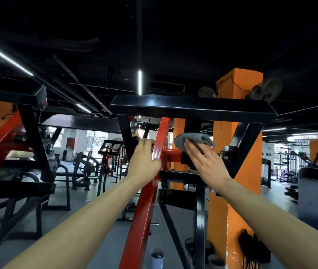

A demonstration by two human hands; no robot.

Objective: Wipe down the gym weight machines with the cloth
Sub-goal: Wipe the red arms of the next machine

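Tall orange square pillar (239, 82) under a black ceiling (193, 35).
A white strip light (140, 81) glows overhead; a pale cup (157, 258) stands on the grey floor (80, 195).

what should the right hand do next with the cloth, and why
Probably slide the grey cloth sideways along the black bracket under the top crossbar. The right hand presses it flat there with straight fingers, while the left hand grips the red lever arm, seemingly steadying it, so a wiping stroke looks ready.
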